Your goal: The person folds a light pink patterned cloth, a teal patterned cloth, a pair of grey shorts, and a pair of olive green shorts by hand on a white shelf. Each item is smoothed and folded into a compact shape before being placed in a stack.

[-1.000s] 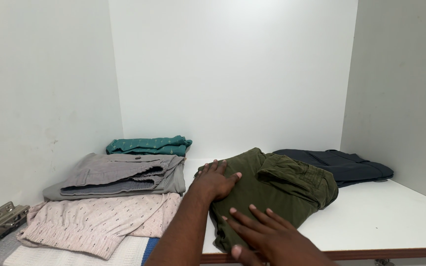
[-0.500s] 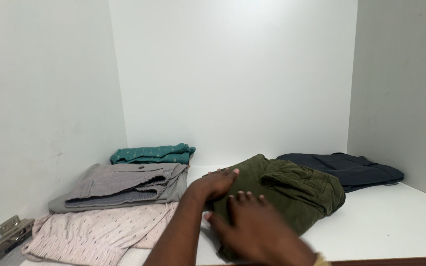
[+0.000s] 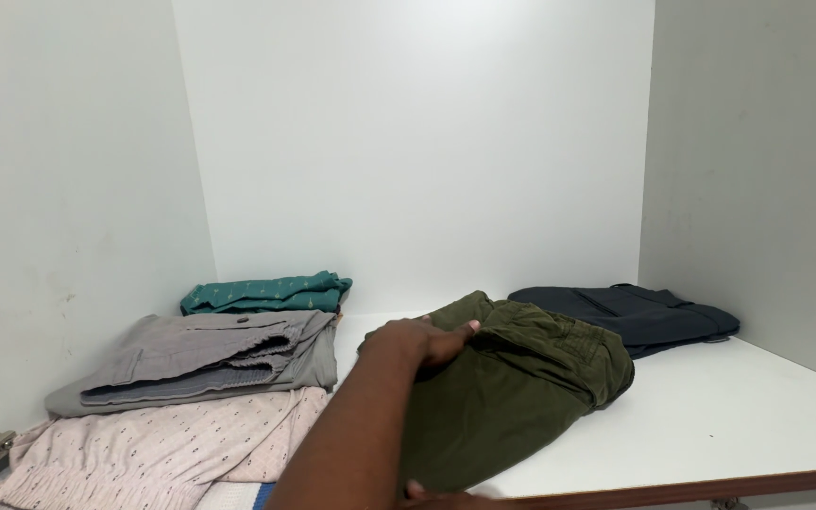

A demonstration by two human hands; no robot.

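**Single head view into a shelf recess**

One head-worn camera looks forward and slightly down, close to the shelf [image 3: 710, 416]. It faces the back wall [image 3: 417, 142], with side walls framing both edges. No second view shares the scene.

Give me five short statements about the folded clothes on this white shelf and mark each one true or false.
1. The left hand rests on the folded olive-green trousers. True.
2. The folded teal patterned garment lies in front of the grey one. False: it lies behind the folded grey trousers.
3. The folded dark navy garment lies right of the olive-green trousers. True.
4. The pale pink patterned garment hangs from a rail. False: it lies flat on the shelf.
5. The white shelf has a brown front edge. True.
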